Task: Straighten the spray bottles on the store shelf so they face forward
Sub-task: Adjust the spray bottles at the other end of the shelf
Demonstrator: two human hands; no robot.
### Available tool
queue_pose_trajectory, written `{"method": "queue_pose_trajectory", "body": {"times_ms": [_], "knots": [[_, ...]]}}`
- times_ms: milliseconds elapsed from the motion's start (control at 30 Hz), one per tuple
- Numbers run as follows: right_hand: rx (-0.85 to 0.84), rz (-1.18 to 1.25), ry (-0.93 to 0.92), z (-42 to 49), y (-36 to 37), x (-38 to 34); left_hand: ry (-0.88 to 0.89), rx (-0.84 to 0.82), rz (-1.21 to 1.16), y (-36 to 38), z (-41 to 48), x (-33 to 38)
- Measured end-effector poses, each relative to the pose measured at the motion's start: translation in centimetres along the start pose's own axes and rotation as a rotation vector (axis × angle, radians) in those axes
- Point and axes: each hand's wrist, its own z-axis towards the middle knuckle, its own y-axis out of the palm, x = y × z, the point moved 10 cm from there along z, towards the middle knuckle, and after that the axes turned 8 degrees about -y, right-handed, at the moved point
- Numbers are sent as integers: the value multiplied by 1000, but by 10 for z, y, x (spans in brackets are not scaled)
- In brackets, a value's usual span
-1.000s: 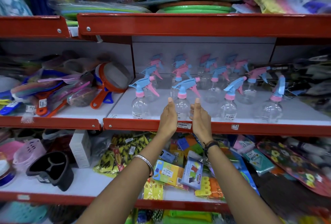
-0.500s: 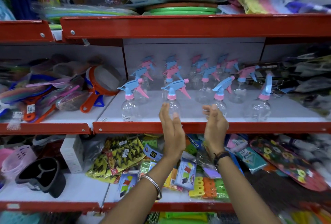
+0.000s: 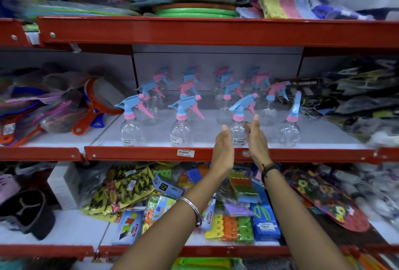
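Note:
Several clear spray bottles with blue-and-pink trigger heads stand in rows on the white middle shelf [image 3: 319, 140]. The front row has a leftmost bottle [image 3: 130, 128], a second bottle [image 3: 181, 128], a third bottle [image 3: 238, 132] and a rightmost bottle [image 3: 289, 129]. The first three nozzles point left; the rightmost head is turned edge-on. My left hand [image 3: 223, 150] and my right hand [image 3: 257, 142] are raised flat on either side of the third bottle, fingers straight. Whether the palms touch it I cannot tell; neither grips it.
A red shelf lip [image 3: 151, 154] with a price tag [image 3: 185, 153] runs under the bottles. Orange-handled strainers [image 3: 95, 105] lie left, dark packaged goods [image 3: 356, 96] right. Bright packets [image 3: 237, 215] crowd the shelf below; a red upper shelf edge [image 3: 194, 32] hangs overhead.
Both hands left the second front bottle, dropped back and apart, then moved right and now flank the third front bottle. The view shifted right as well.

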Motion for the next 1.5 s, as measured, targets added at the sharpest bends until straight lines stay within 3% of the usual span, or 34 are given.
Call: {"method": "queue_pose_trajectory", "body": {"times_ms": [400, 633, 733, 833, 967, 1067, 1133, 1200, 1333, 1500], "knots": [[41, 14, -149, -11, -15, -3, -58, 89, -26, -2, 14, 0], [-2, 63, -139, -6, -18, 7, -43, 126, -42, 2, 16, -4], [86, 67, -216, -9, -29, 3, 59, 230, -44, -2, 8, -1], [225, 105, -378, -18, -58, -8, 330, 400, -50, 0, -22, 22], [451, 113, -528, -18, -121, -11, 463, 286, -16, 41, -31, 35], [592, 136, -398, 0, -162, 9, 308, 77, 53, 86, -18, 27], [585, 141, -241, 16, -175, 25, 168, -10, 55, 110, -10, 16], [449, 121, -105, 35, -172, 39, 82, -21, 34, 126, -6, 12], [132, 12, 19, 52, -148, 42, 78, -9, 52, 145, -5, 18], [157, 29, 11, 44, -151, 42, 0, -46, 55, 152, 5, 13]]}}
